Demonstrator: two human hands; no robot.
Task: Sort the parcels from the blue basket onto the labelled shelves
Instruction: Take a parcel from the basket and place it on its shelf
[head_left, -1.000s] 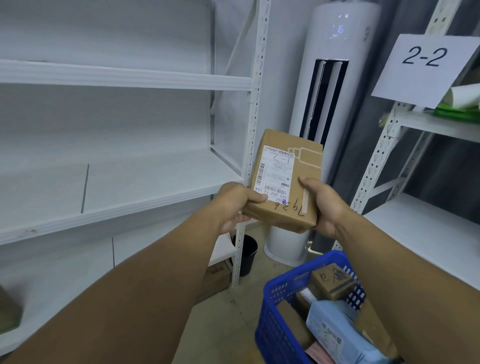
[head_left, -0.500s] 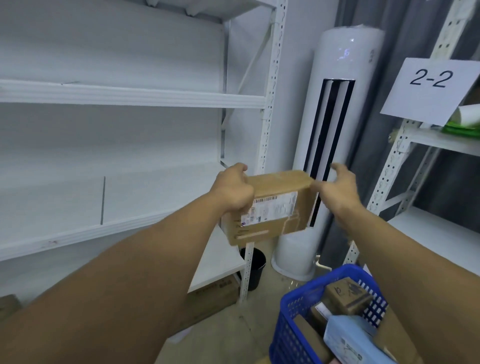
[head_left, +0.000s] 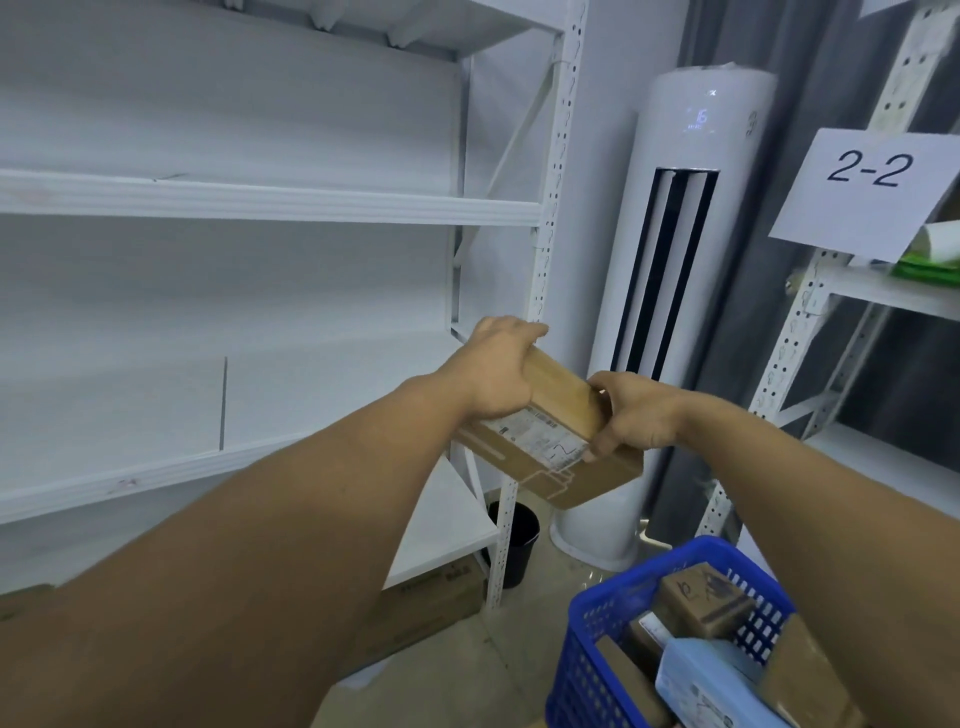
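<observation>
Both hands are grasping a tilted brown parcel (head_left: 563, 395) in mid-air: the left hand (head_left: 498, 374) is curling over its far end, the right hand (head_left: 636, 415) is clasping its right end. The parcel is hanging beside the white shelves (head_left: 260, 200), beyond the blue basket (head_left: 587, 660).

Shelving and floor: condition as observed.
Left shelf unit (head_left: 270, 200): white, perforated uprights. Right shelf unit (head_left: 872, 288): white, bears a "2-2" sign (head_left: 867, 192); a green packet (head_left: 930, 270) lies on its upper board. On the floor (head_left: 457, 686) stand a black bin (head_left: 514, 540), a white tower unit (head_left: 675, 312) and a cardboard box (head_left: 441, 597), the last under the left unit's lowest board.
</observation>
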